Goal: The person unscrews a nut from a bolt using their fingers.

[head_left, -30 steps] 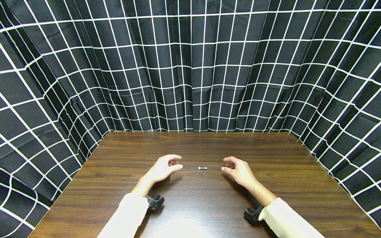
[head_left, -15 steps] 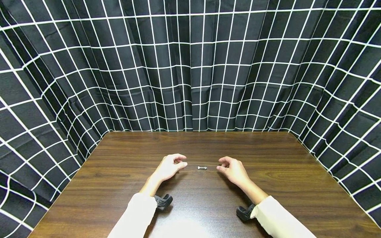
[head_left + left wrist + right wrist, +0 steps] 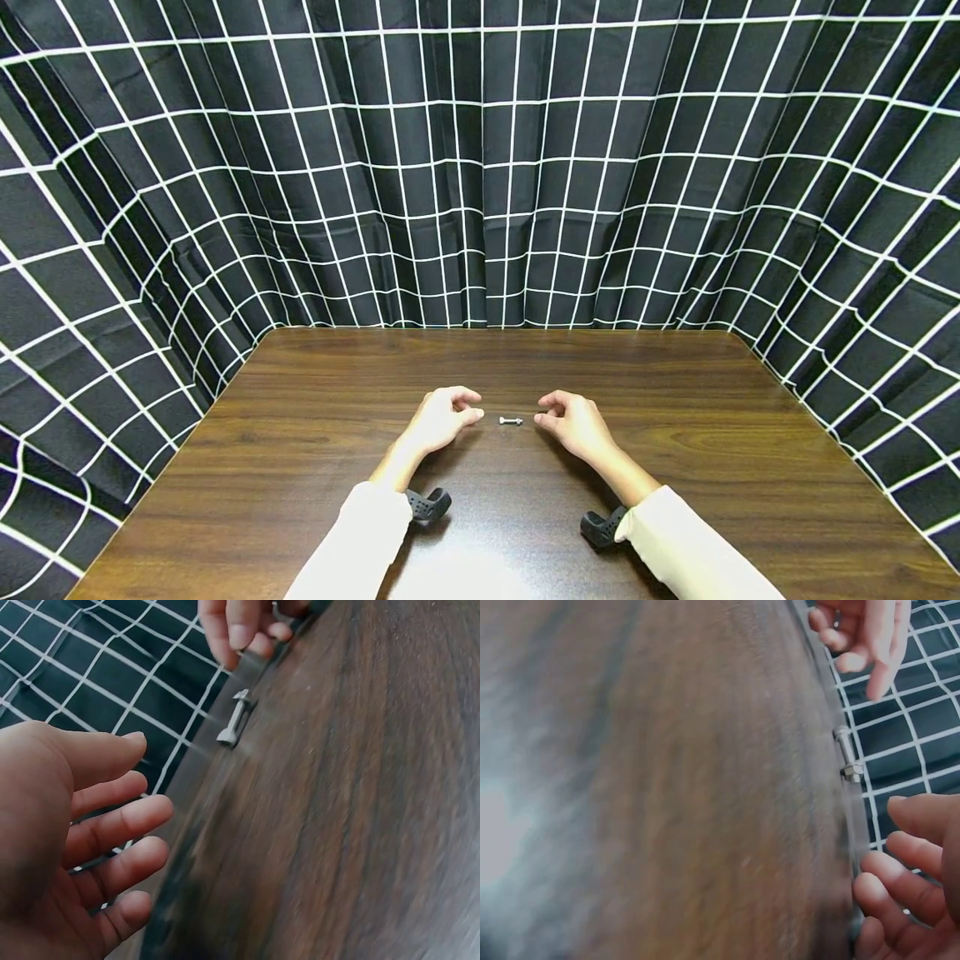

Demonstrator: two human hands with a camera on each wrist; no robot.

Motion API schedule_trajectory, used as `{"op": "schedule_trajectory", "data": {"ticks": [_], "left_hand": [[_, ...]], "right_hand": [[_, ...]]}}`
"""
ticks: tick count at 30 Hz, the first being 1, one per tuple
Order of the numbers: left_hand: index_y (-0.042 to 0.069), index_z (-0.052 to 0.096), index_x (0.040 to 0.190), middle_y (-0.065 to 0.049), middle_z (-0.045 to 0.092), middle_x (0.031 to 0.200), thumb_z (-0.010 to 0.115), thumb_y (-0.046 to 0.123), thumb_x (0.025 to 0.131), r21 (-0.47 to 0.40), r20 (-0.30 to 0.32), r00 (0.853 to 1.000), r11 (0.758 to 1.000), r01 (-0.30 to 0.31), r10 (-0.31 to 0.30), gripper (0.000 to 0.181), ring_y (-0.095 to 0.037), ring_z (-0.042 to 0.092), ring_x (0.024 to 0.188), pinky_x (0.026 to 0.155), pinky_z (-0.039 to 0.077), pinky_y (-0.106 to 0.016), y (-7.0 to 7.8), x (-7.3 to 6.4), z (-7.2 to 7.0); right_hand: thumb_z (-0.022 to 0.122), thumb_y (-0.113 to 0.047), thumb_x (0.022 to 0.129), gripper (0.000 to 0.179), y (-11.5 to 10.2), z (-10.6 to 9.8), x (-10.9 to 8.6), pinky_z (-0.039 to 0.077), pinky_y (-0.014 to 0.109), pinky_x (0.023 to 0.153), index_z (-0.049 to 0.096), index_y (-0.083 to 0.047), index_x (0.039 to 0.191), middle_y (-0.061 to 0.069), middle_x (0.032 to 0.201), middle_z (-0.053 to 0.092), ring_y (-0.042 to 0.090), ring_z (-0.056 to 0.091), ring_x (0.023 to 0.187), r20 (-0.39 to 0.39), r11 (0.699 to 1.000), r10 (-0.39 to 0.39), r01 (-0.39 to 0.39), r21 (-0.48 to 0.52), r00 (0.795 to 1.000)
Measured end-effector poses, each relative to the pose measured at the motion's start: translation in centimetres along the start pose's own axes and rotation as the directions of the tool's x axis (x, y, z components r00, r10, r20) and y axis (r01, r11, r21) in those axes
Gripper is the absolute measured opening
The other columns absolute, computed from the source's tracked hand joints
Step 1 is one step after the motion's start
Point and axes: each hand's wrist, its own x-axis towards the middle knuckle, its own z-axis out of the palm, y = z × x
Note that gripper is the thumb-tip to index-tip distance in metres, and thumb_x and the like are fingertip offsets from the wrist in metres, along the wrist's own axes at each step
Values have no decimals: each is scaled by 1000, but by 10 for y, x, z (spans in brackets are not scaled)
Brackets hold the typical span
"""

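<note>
Small silver metal bolt (image 3: 511,422) lying on brown wood-grain tabletop (image 3: 487,358), left hand (image 3: 441,421) and right hand (image 3: 576,425) near either end, fingers loosely bent, released

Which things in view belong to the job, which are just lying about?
Likely job:
metal bolt with nut
left hand, right hand, both near it

Surroundings; nothing else loose visible:
wood-grain table
black white-gridded curtain
black wrist mounts
pale sleeves
</note>
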Motion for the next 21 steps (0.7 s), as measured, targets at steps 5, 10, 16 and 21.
{"op": "schedule_trajectory", "data": {"ticks": [5, 10, 16, 21], "left_hand": [[5, 70, 108, 2, 68, 80, 72, 18, 86, -14, 23, 1000, 1000, 3, -3, 26, -9, 59, 68, 61, 47, -28, 4, 3, 6], [7, 71, 107, 2, 68, 79, 71, 20, 86, -9, 24, 1000, 1000, 3, -3, 25, -9, 58, 69, 62, 46, -29, 8, 5, 12], [8, 71, 106, 5, 68, 77, 71, 20, 86, -1, 26, 1000, 1000, 5, -5, 24, -9, 58, 68, 62, 46, -28, 9, 7, 18], [8, 71, 106, 6, 67, 76, 71, 21, 84, 29, 27, 1000, 999, -15, 15, 25, -8, 57, 68, 62, 45, -28, 10, 11, 23]], "right_hand": [[76, -11, 81, 19, -3, 4, 6, 43, 30, 59, 71, -5, 98, -2, 71, 62, 11, 53, 62, 29, 1000, 17, -18, 8, 999], [75, -12, 82, 17, -6, 8, 8, 45, 30, 60, 71, -6, 97, -2, 73, 65, 11, 56, 64, 58, 999, 38, -38, 8, 998], [74, -10, 81, 16, -11, 14, 10, 42, 29, 53, 72, -7, 96, -3, 69, 63, 10, 53, 58, 87, 998, 37, -41, 48, 996], [74, -10, 80, 15, -15, 16, 10, 42, 30, 55, 72, -7, 95, -4, 68, 64, 10, 54, 59, 79, 998, 45, -48, 40, 996]]}}
